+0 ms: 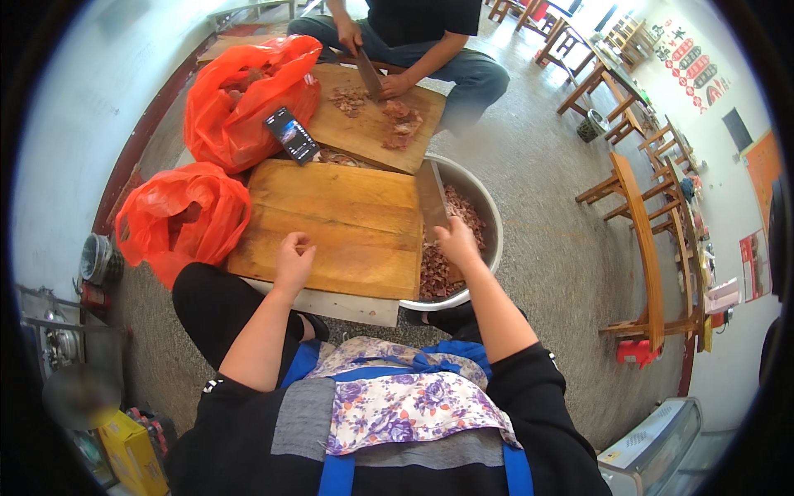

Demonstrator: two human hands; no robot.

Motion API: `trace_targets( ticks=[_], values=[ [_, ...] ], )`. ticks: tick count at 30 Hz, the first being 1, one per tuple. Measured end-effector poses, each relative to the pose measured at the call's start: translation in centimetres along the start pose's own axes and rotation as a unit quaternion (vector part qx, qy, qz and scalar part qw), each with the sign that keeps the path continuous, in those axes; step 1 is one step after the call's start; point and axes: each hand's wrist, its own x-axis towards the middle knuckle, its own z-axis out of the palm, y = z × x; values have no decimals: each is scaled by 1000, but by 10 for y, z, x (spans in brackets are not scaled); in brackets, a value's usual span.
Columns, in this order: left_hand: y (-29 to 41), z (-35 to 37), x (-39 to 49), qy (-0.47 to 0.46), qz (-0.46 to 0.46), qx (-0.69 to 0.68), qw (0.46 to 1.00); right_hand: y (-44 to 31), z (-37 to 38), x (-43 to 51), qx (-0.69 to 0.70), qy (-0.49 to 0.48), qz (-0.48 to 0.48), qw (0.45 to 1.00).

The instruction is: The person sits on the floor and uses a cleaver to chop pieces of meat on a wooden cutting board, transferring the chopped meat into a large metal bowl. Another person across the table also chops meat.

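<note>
My right hand grips a cleaver, its broad blade standing over the inner side of a large metal basin. Chopped meat lies in that basin, to the right of my wooden cutting board. The board's top bears damp, worn patches and no pieces of meat. Over its left front part hovers my left hand, fingers loosely curled, with nothing visible in it. Across from me, a second wooden board carries chopped meat and a larger piece of meat.
A co-worker's hand steadies meat while the other holds a cleaver. Two red plastic bags with contents stand at the left. A lit smartphone leans by the farther one. A wooden bench stands right.
</note>
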Motion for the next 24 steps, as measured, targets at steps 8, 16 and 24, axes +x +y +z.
trace_targets(
  ticks=[8,16,24],
  values=[
    [73,-43,-18,-153,86,115,978,-23,-7,-60,-58,24,-55,997],
    [83,-200,28,-11,46,260,965,-56,40,-107,-153,-105,-59,981],
    [-16,-308,50,152,-9,287,946,-62,35,-113,-221,-107,-41,969]
  ],
)
